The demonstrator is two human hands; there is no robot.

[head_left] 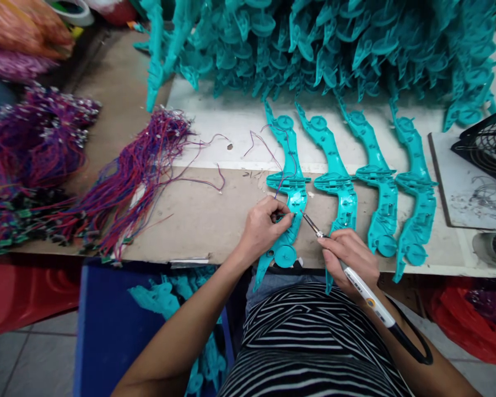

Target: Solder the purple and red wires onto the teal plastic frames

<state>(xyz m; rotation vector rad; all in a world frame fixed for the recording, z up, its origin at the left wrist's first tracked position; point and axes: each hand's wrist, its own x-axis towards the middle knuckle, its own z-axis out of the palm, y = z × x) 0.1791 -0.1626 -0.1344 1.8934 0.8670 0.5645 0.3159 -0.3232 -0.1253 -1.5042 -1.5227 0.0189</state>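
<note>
Centrally, note the left hand (267, 223) with fingertips closed on thin wires (278, 186), over the leftmost turquoise part (289, 160) of four on the worktable (215, 220). Compare the right hand (357, 256), gripping a white-handled soldering iron (357, 284) with tip just beside the left fingertips. Observe also wire bundles (144, 157) farther left.

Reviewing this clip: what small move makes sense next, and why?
Probably easing the tip of the soldering iron slightly toward the left hand: the right hand aims it at the leftmost teal plastic part in the front row, right beside the left hand's pinched fingers, where thin wires run down.
</note>
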